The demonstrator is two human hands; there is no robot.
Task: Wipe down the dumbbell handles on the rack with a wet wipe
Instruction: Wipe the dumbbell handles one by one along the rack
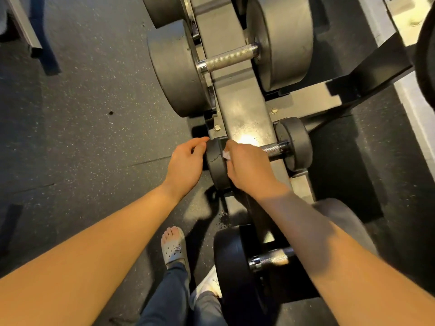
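A small black dumbbell (294,143) lies across the grey rack (237,109) in the middle of the view. My right hand (247,168) grips its knurled handle (274,149) near the left weight, with a white wet wipe (226,155) bunched under the fingers. My left hand (187,162) rests against the outer face of the left weight (216,161), fingers loosely curved on its edge. The part of the handle under my right hand is hidden.
A large dumbbell with a bare chrome handle (229,58) sits higher on the rack. Another big dumbbell (237,267) sits below, near my right forearm. Speckled black rubber floor (82,114) lies to the left. My sandalled foot (174,248) stands by the rack base.
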